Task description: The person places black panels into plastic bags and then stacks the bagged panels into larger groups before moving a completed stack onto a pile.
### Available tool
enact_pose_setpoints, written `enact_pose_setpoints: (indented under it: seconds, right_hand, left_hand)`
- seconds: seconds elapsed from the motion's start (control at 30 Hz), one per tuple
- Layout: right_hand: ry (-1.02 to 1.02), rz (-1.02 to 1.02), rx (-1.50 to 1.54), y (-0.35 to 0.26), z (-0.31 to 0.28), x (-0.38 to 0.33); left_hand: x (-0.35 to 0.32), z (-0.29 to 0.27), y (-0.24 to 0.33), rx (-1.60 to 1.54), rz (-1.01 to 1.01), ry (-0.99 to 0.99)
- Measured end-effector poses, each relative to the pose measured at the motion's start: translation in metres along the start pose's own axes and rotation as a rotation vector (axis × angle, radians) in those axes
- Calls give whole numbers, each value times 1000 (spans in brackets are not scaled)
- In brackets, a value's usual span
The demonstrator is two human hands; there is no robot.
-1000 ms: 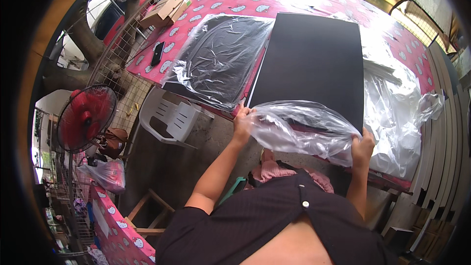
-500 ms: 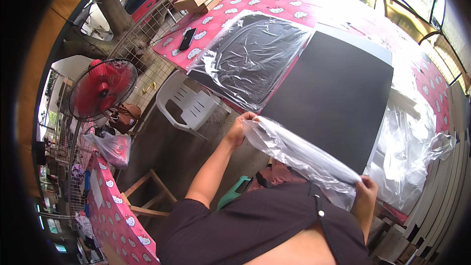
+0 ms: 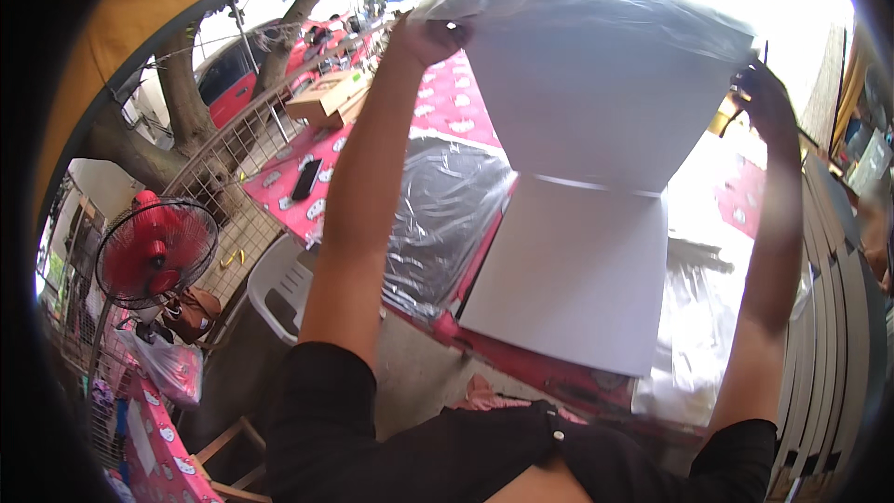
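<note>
Both my arms are raised. They hold up one end of a large board whose pale grey underside faces me. Clear plastic film is drawn over the raised end. My left hand is closed on the film at the left corner, and my right hand grips it at the right corner, in shadow. The board's lower end meets a flat pale grey sheet lying on the table. Left of it lies a black board in clear plastic, partly behind my left forearm.
The table has a pink patterned cover. A black phone and a cardboard box sit at its left. More clear plastic lies on the right. A red fan and a grey plastic chair stand to the left.
Both hands have risen from the near table edge, lifting the board's near end with the film on it. The black top face has turned away; a pale sheet below is uncovered.
</note>
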State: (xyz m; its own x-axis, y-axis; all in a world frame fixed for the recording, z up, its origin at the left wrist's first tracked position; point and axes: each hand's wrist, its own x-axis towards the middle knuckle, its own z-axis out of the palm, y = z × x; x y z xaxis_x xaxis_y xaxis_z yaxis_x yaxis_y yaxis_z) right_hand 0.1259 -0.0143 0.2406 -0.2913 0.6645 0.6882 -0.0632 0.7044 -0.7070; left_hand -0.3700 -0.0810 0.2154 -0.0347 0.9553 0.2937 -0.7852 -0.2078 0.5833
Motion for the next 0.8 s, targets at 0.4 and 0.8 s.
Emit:
enact_pose_setpoints:
  seconds: [0.4,0.8]
  right_hand:
    - [186,184,-107,121,-3,30]
    - [271,-64,26,212,-11,70]
  left_hand:
    - [65,-93,-113,965,-117,165]
    - [112,-144,-149,602,304,242]
